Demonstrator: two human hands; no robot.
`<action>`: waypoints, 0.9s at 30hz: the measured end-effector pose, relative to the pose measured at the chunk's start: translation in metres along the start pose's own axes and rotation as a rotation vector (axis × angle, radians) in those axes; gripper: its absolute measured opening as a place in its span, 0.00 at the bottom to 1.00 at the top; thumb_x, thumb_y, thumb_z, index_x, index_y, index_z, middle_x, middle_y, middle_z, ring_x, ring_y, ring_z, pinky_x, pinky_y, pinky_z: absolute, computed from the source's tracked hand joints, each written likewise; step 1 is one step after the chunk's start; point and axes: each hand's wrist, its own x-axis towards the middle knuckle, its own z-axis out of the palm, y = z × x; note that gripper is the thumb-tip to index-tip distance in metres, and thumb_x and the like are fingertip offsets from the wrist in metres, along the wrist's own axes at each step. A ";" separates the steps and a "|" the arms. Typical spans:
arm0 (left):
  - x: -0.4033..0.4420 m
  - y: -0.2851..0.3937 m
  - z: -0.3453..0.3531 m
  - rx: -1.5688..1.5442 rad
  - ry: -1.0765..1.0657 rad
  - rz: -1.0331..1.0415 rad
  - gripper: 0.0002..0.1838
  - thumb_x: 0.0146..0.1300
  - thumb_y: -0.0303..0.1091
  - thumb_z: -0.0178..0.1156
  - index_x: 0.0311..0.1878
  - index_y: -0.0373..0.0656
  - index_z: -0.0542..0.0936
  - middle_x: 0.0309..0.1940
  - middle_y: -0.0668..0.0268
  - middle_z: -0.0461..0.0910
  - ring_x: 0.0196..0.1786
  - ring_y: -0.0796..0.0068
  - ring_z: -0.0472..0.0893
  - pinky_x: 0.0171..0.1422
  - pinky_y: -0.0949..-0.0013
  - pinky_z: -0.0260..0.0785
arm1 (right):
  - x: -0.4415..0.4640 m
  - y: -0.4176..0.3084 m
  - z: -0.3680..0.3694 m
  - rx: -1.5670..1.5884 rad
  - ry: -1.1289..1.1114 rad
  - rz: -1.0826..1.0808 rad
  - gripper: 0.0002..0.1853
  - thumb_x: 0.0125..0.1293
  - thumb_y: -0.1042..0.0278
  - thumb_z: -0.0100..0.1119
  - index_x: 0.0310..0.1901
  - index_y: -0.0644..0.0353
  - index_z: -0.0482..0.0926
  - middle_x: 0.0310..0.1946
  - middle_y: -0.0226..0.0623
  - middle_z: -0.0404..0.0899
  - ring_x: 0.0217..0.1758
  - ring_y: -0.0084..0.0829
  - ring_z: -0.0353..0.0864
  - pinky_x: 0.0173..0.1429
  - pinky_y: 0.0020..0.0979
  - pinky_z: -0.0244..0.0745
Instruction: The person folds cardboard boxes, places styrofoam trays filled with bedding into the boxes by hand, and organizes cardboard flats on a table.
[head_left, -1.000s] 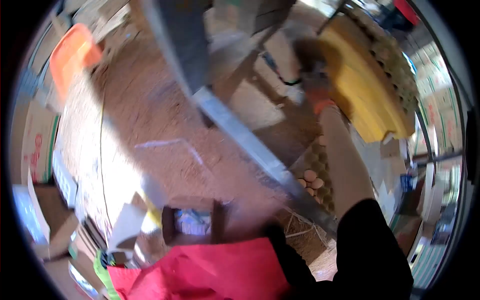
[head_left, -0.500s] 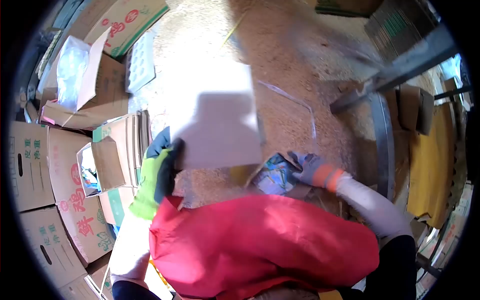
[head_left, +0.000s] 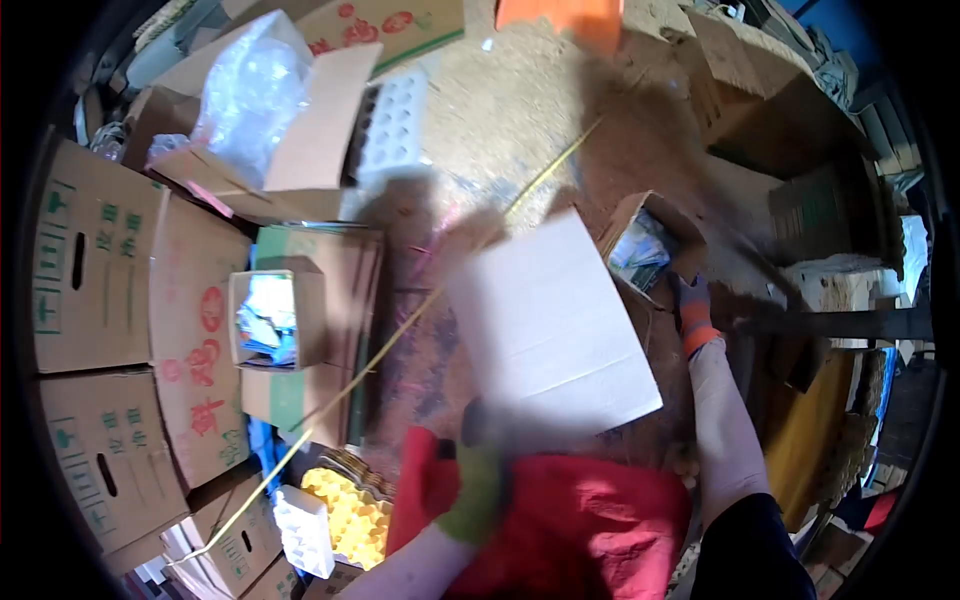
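"What's around?"
"Past the red apron [head_left: 590, 520], a yellow egg tray [head_left: 345, 515]; then stacked cartons [head_left: 100, 260] at left, dirt floor [head_left: 490, 110] running back to an orange plastic item [head_left: 565, 22]."
"And the hands?"
"Left hand [head_left: 482, 440], blurred, low in front, fingers gripping the white cardboard sheet's [head_left: 560, 320] near edge. Right arm outstretched, right hand [head_left: 692, 305] at the packet-filled box's [head_left: 690, 230] corner; its grip I can't tell."

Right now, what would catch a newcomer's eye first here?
Probably the large white board mid-picture, the blurred left grip at its lower left, vivid red cloth below. Next, a small open carton of packets at the board's upper right, the right grip beside it. Then the bright yellow tray at lower left.
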 end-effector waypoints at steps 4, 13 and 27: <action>0.013 0.013 -0.006 0.018 0.066 0.104 0.30 0.70 0.29 0.54 0.74 0.42 0.62 0.58 0.60 0.75 0.52 0.73 0.75 0.55 0.71 0.69 | 0.000 0.025 0.020 -0.373 0.065 -0.051 0.25 0.63 0.63 0.67 0.56 0.72 0.77 0.53 0.49 0.81 0.54 0.37 0.79 0.57 0.36 0.73; -0.057 0.004 -0.054 0.109 -0.195 -0.005 0.28 0.63 0.19 0.48 0.67 0.43 0.75 0.58 0.65 0.79 0.53 0.78 0.77 0.55 0.77 0.69 | -0.171 -0.240 -0.034 0.242 0.200 0.306 0.16 0.62 0.72 0.68 0.51 0.67 0.83 0.42 0.35 0.85 0.40 0.28 0.81 0.46 0.32 0.78; -0.216 0.143 -0.127 0.661 -0.648 0.341 0.34 0.69 0.53 0.60 0.66 0.33 0.72 0.61 0.55 0.76 0.60 0.61 0.76 0.64 0.62 0.69 | -0.444 -0.560 -0.260 -0.130 -0.002 0.103 0.32 0.70 0.56 0.57 0.70 0.61 0.65 0.53 0.57 0.77 0.49 0.56 0.80 0.53 0.48 0.76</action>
